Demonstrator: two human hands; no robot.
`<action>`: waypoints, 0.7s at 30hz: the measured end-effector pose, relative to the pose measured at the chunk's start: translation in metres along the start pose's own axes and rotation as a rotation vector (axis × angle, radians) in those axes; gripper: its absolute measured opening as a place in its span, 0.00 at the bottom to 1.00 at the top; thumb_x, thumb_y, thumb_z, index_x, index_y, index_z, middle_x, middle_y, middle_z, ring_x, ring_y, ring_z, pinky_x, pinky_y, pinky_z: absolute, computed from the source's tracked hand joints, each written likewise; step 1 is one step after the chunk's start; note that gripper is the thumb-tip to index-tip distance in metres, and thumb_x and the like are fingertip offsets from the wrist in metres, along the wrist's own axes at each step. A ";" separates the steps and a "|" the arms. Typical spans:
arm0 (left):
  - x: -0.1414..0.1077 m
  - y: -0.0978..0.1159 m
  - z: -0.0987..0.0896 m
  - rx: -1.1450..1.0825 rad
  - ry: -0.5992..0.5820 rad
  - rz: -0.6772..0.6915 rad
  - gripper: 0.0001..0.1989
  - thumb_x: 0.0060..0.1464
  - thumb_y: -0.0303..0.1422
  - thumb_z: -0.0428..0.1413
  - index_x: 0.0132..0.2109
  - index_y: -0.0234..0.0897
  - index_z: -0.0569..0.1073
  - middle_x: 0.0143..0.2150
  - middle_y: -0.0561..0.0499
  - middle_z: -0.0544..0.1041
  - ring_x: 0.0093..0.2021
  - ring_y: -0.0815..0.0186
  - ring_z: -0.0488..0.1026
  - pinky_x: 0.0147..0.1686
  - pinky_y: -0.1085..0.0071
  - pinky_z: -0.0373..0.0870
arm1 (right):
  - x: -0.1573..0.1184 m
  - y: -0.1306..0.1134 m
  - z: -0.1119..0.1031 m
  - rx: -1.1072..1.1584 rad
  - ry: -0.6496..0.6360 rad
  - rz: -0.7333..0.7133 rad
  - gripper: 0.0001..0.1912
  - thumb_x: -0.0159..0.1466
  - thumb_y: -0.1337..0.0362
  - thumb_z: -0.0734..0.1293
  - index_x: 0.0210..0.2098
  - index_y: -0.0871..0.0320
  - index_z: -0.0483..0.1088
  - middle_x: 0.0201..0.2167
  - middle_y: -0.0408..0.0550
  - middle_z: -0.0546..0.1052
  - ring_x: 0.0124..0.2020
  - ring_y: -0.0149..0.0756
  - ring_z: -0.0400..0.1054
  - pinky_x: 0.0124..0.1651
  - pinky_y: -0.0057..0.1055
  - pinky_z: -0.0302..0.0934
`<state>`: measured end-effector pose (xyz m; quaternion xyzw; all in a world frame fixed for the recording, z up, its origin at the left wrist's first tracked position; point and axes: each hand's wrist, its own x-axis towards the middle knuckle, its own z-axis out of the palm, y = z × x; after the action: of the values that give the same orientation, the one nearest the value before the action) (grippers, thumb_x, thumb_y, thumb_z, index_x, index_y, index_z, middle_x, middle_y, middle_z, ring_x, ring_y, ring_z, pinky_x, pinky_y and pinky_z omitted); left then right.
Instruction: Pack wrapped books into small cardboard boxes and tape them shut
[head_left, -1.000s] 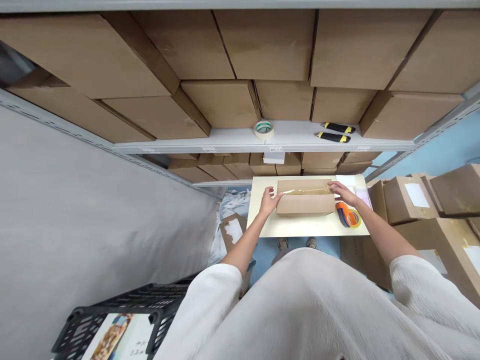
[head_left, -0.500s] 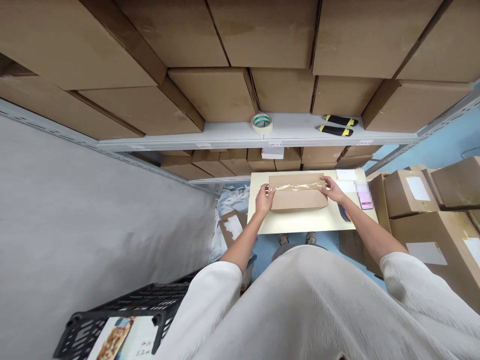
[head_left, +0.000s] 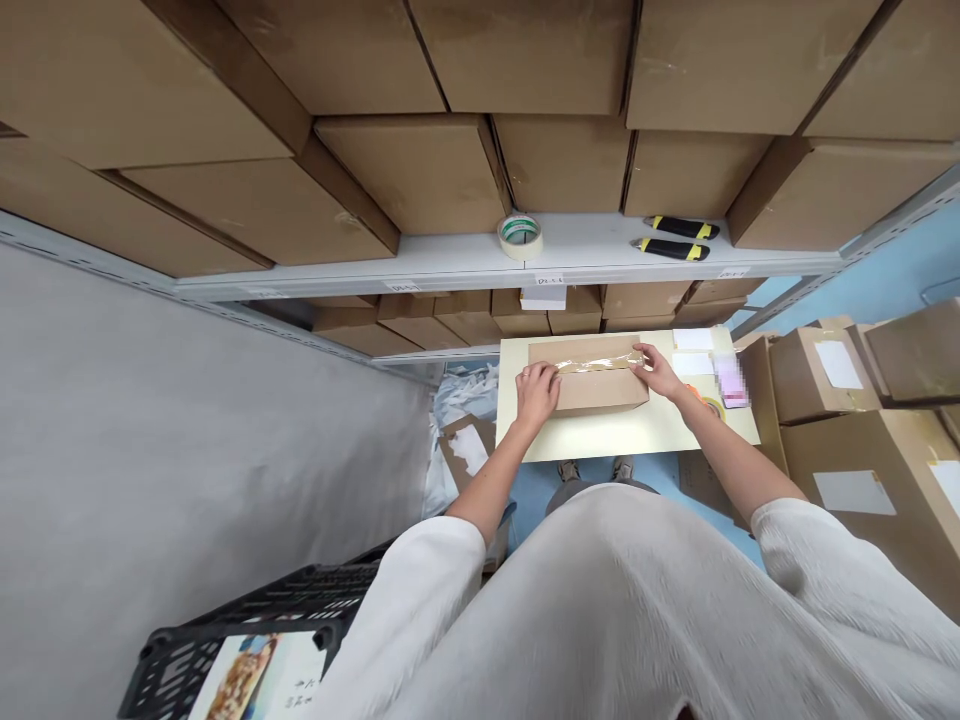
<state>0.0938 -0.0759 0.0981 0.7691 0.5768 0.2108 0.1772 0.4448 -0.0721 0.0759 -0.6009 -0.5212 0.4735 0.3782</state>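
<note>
A cardboard box [head_left: 600, 392] lies on the pale yellow table in front of me. Clear tape [head_left: 600, 364] runs along the middle of its top and looks shiny and wrinkled. My left hand [head_left: 538, 390] rests over the left part of the box top, its fingers laid on the tape's left end. At the right end, my right hand [head_left: 656, 373] holds the box, thumb at the near side and fingers at the far corner. Partly covered by my right forearm is a roll of tape [head_left: 714, 407] with orange and yellow on it.
White paper labels [head_left: 693, 364] and a pinkish phone-like item [head_left: 731, 382] lie at the table's right. The shelf [head_left: 450, 248] ahead carries a tape roll [head_left: 520, 237], two utility knives [head_left: 675, 238] and cardboard boxes. More boxes [head_left: 862, 470] stack up right; a black crate [head_left: 180, 660] stands lower left.
My left hand has moved from the box's left end rightward onto its taped top. My right hand stays at the right end. The box has shifted slightly left, and more of the colored roll shows.
</note>
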 end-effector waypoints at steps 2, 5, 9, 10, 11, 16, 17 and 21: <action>-0.001 0.000 0.000 -0.002 -0.001 -0.007 0.13 0.73 0.36 0.54 0.57 0.42 0.80 0.60 0.39 0.79 0.63 0.47 0.71 0.62 0.51 0.65 | -0.008 0.006 -0.009 -0.018 0.063 -0.008 0.31 0.62 0.45 0.74 0.61 0.48 0.72 0.68 0.54 0.74 0.63 0.52 0.73 0.66 0.53 0.70; 0.000 -0.001 -0.001 -0.017 -0.008 -0.025 0.13 0.73 0.36 0.54 0.57 0.42 0.80 0.61 0.39 0.79 0.64 0.46 0.70 0.63 0.50 0.64 | -0.027 0.022 -0.037 -0.163 0.164 0.075 0.24 0.65 0.47 0.70 0.56 0.51 0.75 0.63 0.57 0.79 0.57 0.51 0.77 0.64 0.53 0.71; 0.000 0.000 -0.001 -0.045 -0.018 -0.063 0.13 0.72 0.36 0.55 0.57 0.43 0.80 0.62 0.38 0.78 0.65 0.45 0.70 0.63 0.50 0.64 | -0.065 0.047 -0.080 -0.513 0.208 0.372 0.16 0.65 0.53 0.67 0.47 0.54 0.78 0.52 0.60 0.84 0.53 0.54 0.79 0.59 0.49 0.72; 0.000 0.001 -0.001 -0.050 -0.019 -0.073 0.13 0.71 0.36 0.55 0.57 0.44 0.80 0.62 0.38 0.78 0.65 0.44 0.69 0.64 0.49 0.64 | -0.075 0.052 -0.087 -0.613 0.192 0.453 0.15 0.65 0.53 0.68 0.45 0.55 0.78 0.50 0.60 0.85 0.53 0.56 0.79 0.57 0.48 0.72; 0.000 0.002 -0.001 -0.053 -0.021 -0.081 0.13 0.71 0.36 0.55 0.57 0.44 0.80 0.63 0.38 0.78 0.65 0.44 0.69 0.64 0.49 0.64 | -0.084 0.055 -0.092 -0.703 0.166 0.523 0.14 0.65 0.52 0.68 0.42 0.55 0.78 0.48 0.61 0.85 0.53 0.57 0.79 0.55 0.47 0.72; 0.002 0.005 -0.001 -0.039 -0.025 -0.111 0.14 0.70 0.36 0.54 0.58 0.44 0.80 0.63 0.38 0.78 0.65 0.44 0.69 0.64 0.48 0.64 | -0.108 0.065 -0.091 -0.927 0.053 0.658 0.19 0.66 0.45 0.71 0.39 0.56 0.78 0.42 0.64 0.83 0.49 0.61 0.80 0.51 0.50 0.71; 0.002 0.005 -0.001 -0.034 -0.023 -0.113 0.14 0.70 0.36 0.54 0.57 0.44 0.80 0.63 0.38 0.78 0.65 0.44 0.69 0.64 0.48 0.64 | -0.108 0.066 -0.089 -0.941 0.044 0.657 0.20 0.65 0.45 0.72 0.40 0.57 0.78 0.42 0.65 0.83 0.49 0.62 0.79 0.52 0.52 0.70; 0.004 0.006 -0.002 -0.019 -0.019 -0.110 0.14 0.70 0.36 0.55 0.57 0.43 0.80 0.63 0.38 0.78 0.64 0.44 0.70 0.63 0.48 0.64 | -0.104 0.071 -0.083 -0.958 0.028 0.673 0.21 0.64 0.47 0.74 0.44 0.59 0.78 0.43 0.66 0.82 0.51 0.62 0.79 0.54 0.53 0.70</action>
<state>0.0985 -0.0736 0.1032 0.7363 0.6146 0.1989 0.2012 0.5432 -0.1830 0.0485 -0.8436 -0.4527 0.2710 -0.0997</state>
